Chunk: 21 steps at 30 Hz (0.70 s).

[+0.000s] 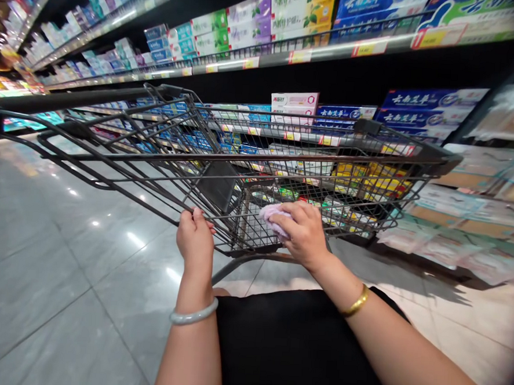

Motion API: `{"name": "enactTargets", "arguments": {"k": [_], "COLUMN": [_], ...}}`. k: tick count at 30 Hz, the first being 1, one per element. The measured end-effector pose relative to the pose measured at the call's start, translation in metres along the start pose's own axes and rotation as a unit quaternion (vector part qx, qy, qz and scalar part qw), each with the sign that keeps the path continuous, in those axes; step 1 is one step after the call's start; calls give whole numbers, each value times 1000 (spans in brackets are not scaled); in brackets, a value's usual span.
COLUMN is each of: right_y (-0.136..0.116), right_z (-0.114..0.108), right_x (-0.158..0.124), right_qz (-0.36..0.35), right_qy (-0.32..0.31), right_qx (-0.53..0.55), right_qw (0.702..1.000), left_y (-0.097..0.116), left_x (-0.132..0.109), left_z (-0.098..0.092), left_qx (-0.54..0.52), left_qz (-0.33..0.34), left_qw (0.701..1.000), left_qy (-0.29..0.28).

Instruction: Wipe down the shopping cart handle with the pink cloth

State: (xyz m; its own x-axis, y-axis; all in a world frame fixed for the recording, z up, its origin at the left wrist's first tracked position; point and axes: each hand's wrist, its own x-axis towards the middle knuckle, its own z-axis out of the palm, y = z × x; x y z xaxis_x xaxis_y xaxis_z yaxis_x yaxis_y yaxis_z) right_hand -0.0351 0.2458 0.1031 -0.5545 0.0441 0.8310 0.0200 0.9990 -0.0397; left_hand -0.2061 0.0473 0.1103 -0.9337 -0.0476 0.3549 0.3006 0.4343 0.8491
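Note:
A black wire shopping cart stands sideways right in front of me, its handle end to the left. My left hand is closed around a thin wire on the near side of its basket. In my right hand is a bunched pale lilac cloth, pressed against the wires of the same side, lower down in the middle. The fingers lie over the cloth and cover part of it.
Behind the cart runs a store shelf full of boxed toothpaste. Clear packages hang at the right. Glossy grey floor tiles stretch out to the left. My lap, in black cloth, is close below the basket.

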Motion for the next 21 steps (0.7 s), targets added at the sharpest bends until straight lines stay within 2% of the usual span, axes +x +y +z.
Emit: {"name": "enactTargets", "arguments": {"k": [5, 7, 11, 13, 16, 18, 21], "right_y": [16, 14, 7, 10, 17, 16, 10], "right_z": [-5, -3, -1, -3, -7, -6, -4], "right_x": [6, 7, 10, 13, 16, 15, 14], "right_qz": [79, 95, 45, 47, 97, 113, 80], "right_qy": [113, 121, 98, 129, 195, 192, 131], "right_qx": [26, 23, 44, 58, 53, 46, 52], "right_qw": [990, 988, 993, 989, 975, 974, 987], "left_y": [1, -1, -8, -12, -17, -18, -19], "left_x": [-1, -1, 4, 6, 8, 8, 8], "left_z": [0, 0, 0, 0, 0, 0, 0], "left_qx": [-1, -4, -25, -35, -44, -47, -48], "left_qz": [-1, -1, 5, 9, 14, 16, 19], "left_qw": [1000, 1000, 1000, 999, 999, 998, 998], "left_qy": [1, 1, -7, -14, -23, -24, -20]}}
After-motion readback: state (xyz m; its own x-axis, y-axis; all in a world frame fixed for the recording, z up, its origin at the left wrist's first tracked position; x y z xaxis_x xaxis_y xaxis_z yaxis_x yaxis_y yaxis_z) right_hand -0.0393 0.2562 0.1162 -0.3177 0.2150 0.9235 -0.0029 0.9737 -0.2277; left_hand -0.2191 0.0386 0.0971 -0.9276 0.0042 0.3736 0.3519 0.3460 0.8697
